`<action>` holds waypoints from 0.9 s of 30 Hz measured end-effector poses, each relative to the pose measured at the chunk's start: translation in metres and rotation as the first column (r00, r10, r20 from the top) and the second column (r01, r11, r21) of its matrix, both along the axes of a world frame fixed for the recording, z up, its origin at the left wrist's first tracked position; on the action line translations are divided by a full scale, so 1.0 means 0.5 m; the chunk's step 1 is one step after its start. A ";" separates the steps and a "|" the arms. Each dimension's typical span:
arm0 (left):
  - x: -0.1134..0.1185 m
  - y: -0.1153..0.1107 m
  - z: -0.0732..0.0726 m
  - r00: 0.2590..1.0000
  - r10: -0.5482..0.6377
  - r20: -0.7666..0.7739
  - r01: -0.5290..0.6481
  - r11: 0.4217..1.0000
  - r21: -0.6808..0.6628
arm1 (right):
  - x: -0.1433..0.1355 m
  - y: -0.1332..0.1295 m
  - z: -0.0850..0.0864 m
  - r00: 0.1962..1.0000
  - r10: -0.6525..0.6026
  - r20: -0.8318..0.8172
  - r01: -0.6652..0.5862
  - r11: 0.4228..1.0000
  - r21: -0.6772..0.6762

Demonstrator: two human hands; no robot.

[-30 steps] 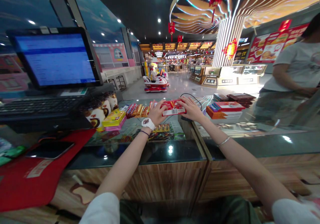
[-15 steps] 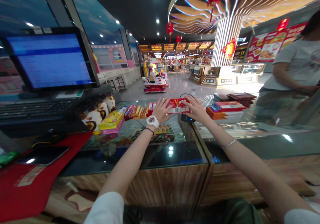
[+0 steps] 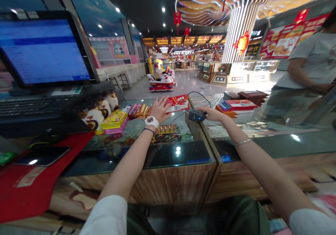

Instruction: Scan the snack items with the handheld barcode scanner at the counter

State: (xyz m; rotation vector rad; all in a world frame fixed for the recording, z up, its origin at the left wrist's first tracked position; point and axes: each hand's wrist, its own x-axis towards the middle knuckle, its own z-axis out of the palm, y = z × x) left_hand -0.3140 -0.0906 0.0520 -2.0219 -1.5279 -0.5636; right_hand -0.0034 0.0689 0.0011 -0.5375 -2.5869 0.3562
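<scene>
My left hand [image 3: 159, 111], with a white watch on its wrist, holds a red snack box [image 3: 179, 104] by its left end above the glass counter. A printed barcode shows on the box's face. To the right of it, my right hand [image 3: 213, 114] grips a black handheld barcode scanner [image 3: 196, 115] with a small blue light and a cable rising behind it. The scanner's head points left, lower than the box and apart from it. Wrapped snack bars [image 3: 140, 111] lie in a row just left of my left hand.
A monitor [image 3: 46, 51] and keyboard [image 3: 36, 107] stand at the left, beside snack cups [image 3: 91, 117] and a yellow pack [image 3: 114, 118]. A phone [image 3: 43, 156] lies on a red mat [image 3: 28, 196]. Stacked boxes [image 3: 240, 104] sit right. A person [image 3: 312, 63] stands beyond the counter.
My right hand has let go of the snack box and taken hold of the barcode scanner. My left hand keeps the box, shifted slightly left. The view has moved a little.
</scene>
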 end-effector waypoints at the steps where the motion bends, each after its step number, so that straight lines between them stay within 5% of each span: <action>1: -0.001 0.000 -0.003 1.000 0.002 0.000 -0.002 1.000 0.002 | -0.006 0.000 -0.005 1.000 0.002 0.019 -0.002 1.000 -0.004; 11: -0.006 -0.001 -0.008 1.000 0.011 0.006 -0.011 1.000 -0.004 | -0.011 -0.013 0.004 0.999 -0.044 0.017 0.042 0.996 0.076; 20: -0.005 -0.005 -0.007 0.998 0.062 0.032 -0.062 0.998 0.009 | -0.040 -0.059 0.038 0.874 -0.097 -0.476 0.106 0.994 -0.008; 27: -0.007 -0.008 -0.003 0.994 0.097 0.047 -0.098 0.995 0.011 | -0.058 -0.098 0.055 0.816 -0.162 -0.555 0.106 0.986 -0.132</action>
